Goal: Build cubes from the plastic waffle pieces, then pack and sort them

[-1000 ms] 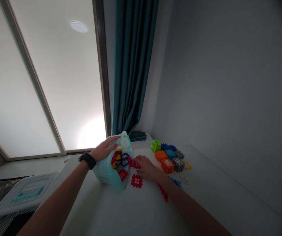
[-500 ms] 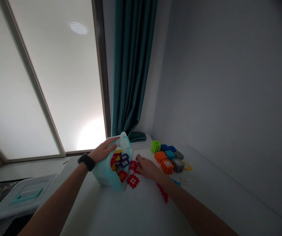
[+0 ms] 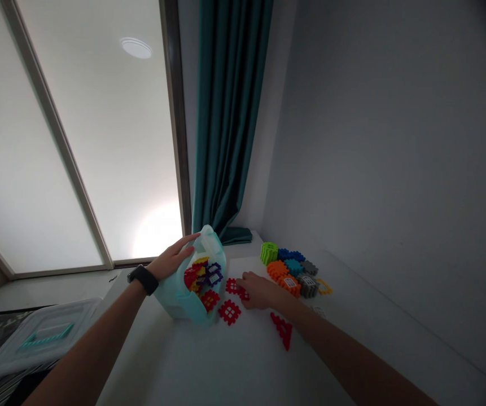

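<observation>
Coloured stacks (image 3: pixel 290 286) stand grouped, mixed pieces (image 3: pixel 213 275) remain in the tub (image 3: pixel 170 300) the left hand (image 3: pixel 171 261) holds, and the right hand (image 3: pixel 260 291), grip unclear, is at red squares (image 3: pixel 230 312).

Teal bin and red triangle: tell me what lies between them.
In the head view, a red square window-patterned piece lies flat between the teal bin and the red triangle.

1. Box (image 3: pixel 195 309): smooth, translucent plastic.
2. Red pieces (image 3: pixel 226 313): opaque, matt plastic.
3. Curtain (image 3: pixel 230 113): folded cloth, faint sheen.
4. Door panels (image 3: pixel 99 141): glossy, glass-like.
5. Tabletop (image 3: pixel 209 361): smooth, matt-looking.
6. Lid (image 3: pixel 42 325): cloudy, smooth plastic.
7. Wall (image 3: pixel 378 141): smooth, matt.
</observation>
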`<state>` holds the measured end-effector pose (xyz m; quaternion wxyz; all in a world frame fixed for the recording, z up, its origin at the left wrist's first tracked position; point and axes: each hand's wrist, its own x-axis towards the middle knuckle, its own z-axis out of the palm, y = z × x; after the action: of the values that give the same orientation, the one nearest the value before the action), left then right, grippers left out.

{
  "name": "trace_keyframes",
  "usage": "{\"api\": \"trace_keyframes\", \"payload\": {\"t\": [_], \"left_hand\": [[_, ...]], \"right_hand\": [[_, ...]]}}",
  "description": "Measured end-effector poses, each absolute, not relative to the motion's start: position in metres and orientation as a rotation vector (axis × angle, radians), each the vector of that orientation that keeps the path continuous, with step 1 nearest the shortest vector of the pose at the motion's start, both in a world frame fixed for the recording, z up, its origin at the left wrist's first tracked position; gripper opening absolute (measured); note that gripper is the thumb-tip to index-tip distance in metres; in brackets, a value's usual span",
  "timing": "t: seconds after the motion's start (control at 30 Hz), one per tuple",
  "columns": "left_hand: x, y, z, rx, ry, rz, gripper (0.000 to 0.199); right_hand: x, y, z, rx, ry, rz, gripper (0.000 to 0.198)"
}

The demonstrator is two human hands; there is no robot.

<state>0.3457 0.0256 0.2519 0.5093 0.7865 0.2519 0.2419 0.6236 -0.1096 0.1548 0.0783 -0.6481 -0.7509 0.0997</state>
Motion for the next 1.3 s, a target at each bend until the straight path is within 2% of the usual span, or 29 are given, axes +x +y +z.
{"api": "trace_keyframes", "payload": {"t": [0.1, 0.3, 0.47, 0.63, 0.87, 1.0, 1.1, 1.2, 1.3], "left_hand": [[0.347, 0.026, 0.252, 1.874, 0.6, 0.569, 0.064], [0.349, 0.026, 0.25, 1.885, 0.593, 0.561, 0.065], [0.353, 0.028, 0.248, 1.962, 0.561, 0.597, 0.066], [0.353, 0.03, 0.247, 2.042, 0.54, 0.641, 0.064], [0.349, 0.03, 0.246, 1.913, 0.533, 0.506, 0.066], [0.348, 0.032, 0.251, 1.983, 0.535, 0.563, 0.064], [0.342, 0.033, 0.263, 2.062, 0.536, 0.615, 0.055], [0.328, 0.034, 0.279, 2.056, 0.547, 0.478, 0.051], [0.314, 0.03, 0.29, 2.031, 0.504, 0.348, 0.053]], "right_hand": [[0.627, -0.114, 0.158, -1.963, -2.212, 0.331, 0.05], [0.633, -0.12, 0.175, -1.916, -2.081, 0.369, 0.038], [0.604, -0.087, 0.204, -1.748, -1.989, 0.345, 0.026], [0.569, -0.055, 0.223, -1.617, -1.949, 0.295, 0.03], [0.575, -0.13, 0.185, -1.747, -2.036, 0.272, 0.015], [0.558, -0.162, 0.154, -1.902, -2.155, 0.221, 0.03], [0.554, -0.162, 0.145, -1.986, -2.078, 0.261, 0.027], [0.567, -0.158, 0.147, -1.976, -2.021, 0.305, 0.028], [0.584, -0.152, 0.156, -1.934, -1.945, 0.366, 0.021]]}}
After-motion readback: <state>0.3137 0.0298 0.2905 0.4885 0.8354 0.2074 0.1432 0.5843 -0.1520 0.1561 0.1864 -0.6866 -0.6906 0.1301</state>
